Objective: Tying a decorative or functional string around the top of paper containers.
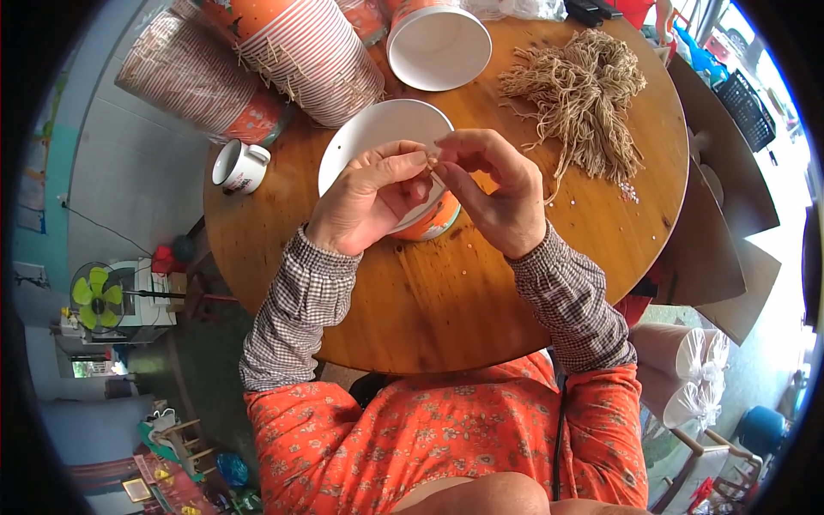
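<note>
My left hand (369, 190) and my right hand (502, 193) meet fingertip to fingertip over a round paper tub (429, 225), white inside and orange outside. Both are pinched closed around something small and pale, too tiny to make out. The tub's opening lies under my fingers, and my hands hide part of it. To the right of my right hand is a loose bundle of beige strings (592, 103), some strands trailing toward me. Beside its lower end a little patch of small pale bits (629, 193) lies on the wooden table (412, 318).
Tall stacks of nested paper tubs (300, 64) and a plastic-wrapped stack (184, 77) stand at the far left. Another white tub (439, 49) is at the back. A white mug (240, 166) sits near the left edge. Cardboard (717, 197) stands beside the table's right side.
</note>
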The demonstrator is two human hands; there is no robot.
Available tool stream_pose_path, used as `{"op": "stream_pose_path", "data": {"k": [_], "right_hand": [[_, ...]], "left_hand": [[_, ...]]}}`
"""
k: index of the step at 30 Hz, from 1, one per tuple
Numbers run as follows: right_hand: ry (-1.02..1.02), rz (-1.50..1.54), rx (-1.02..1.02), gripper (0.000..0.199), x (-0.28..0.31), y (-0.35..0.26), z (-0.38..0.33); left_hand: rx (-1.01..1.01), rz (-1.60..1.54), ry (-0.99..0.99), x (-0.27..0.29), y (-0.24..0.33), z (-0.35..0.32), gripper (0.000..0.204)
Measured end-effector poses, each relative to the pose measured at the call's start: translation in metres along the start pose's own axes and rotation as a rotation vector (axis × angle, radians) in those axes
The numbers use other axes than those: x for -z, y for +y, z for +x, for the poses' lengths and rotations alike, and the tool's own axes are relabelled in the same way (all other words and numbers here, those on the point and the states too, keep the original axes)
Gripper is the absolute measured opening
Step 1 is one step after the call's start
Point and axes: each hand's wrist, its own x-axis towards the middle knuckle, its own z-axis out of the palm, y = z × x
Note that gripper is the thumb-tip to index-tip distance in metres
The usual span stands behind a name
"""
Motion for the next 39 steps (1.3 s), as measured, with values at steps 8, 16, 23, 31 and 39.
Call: {"op": "stream_pose_path", "data": {"k": [8, 16, 23, 31, 39], "right_hand": [[-0.006, -0.112, 0.101, 0.015, 0.006, 0.004, 0.003], [0.156, -0.156, -0.04, 0.009, 0.008, 0.005, 0.007], [-0.059, 0.394, -0.598, 0.016, 0.012, -0.008, 0.009], [-0.1, 0.258, -0.519, 0.012, 0.009, -0.019, 0.005], [-0.09, 0.445, -0.474, 0.015, 0.016, -0.021, 0.011]], "left_hand": [[-0.068, 0.076, 0.019, -0.004, -0.004, -0.003, 0.015], [-0.725, 1.149, 0.185, -0.008, -0.014, -0.006, 0.004], [-1.202, 1.705, 0.375, -0.012, -0.019, -0.006, 0.016], [-0.796, 1.172, 0.172, -0.024, -0.014, -0.008, 0.023], [-0.637, 1.003, 0.211, -0.027, -0.013, -0.002, 0.008]]}}
